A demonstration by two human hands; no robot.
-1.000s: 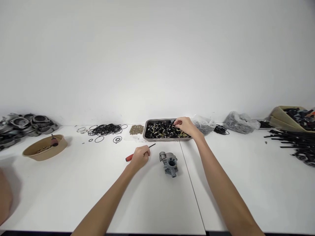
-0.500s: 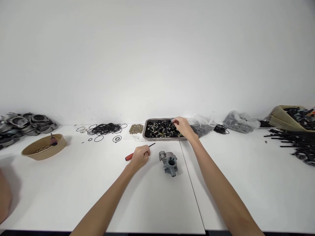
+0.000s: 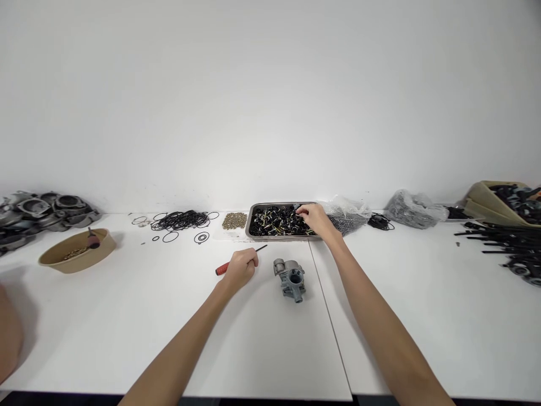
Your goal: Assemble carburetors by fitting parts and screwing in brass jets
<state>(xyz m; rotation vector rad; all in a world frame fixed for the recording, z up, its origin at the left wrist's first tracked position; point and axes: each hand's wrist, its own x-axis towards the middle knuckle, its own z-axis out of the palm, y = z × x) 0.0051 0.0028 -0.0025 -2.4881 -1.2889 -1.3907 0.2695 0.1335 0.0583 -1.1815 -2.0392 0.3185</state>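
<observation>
The left hand [image 3: 240, 269] is closed around a red-handled screwdriver [image 3: 236, 263], its tip pointing away to the right. The right hand [image 3: 315, 217] has fingers pinched down among small black parts [image 3: 274, 221] in a metal tray [image 3: 250, 221]; whether it grips one, I cannot tell. A grey metal casting [image 3: 291, 278] lies just right of the left hand, nearer than the tray. Black rubber rings [image 3: 181, 221] lie beyond, to the left.

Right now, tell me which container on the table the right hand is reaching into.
The metal tray of small black parts at the back centre. The right hand is over it; the tan bowl sits far left, untouched.
</observation>
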